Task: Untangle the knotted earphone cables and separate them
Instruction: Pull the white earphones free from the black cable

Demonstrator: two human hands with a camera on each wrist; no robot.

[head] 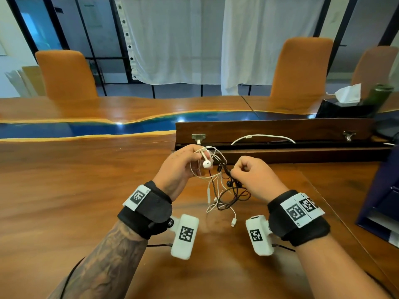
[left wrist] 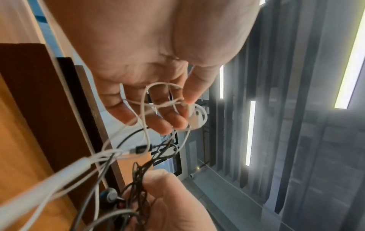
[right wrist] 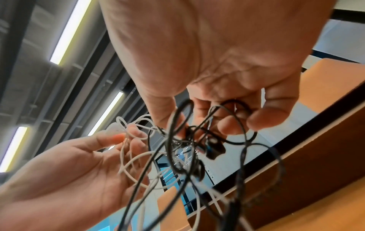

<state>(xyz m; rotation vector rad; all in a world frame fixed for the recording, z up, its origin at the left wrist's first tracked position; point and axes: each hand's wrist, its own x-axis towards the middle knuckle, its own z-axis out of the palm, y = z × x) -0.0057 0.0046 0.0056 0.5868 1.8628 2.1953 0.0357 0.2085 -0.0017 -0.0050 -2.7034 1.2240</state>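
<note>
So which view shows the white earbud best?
The head view: the white earbud is sharp and whole at the left hand fingertips. The left wrist view shows it partly behind fingers; in the right wrist view it is blurred.

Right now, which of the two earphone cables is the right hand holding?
The black earphone cable: the right hand pinches its dark loops, while the white earphone cable and its earbud are held by the left hand.

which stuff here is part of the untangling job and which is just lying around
Job: thin white earphone cable, pinched by left hand; thin black earphone cable, gripped by right hand.

Lying about: white charging cable, white tissue box, dark green bottle, orange chairs.
</note>
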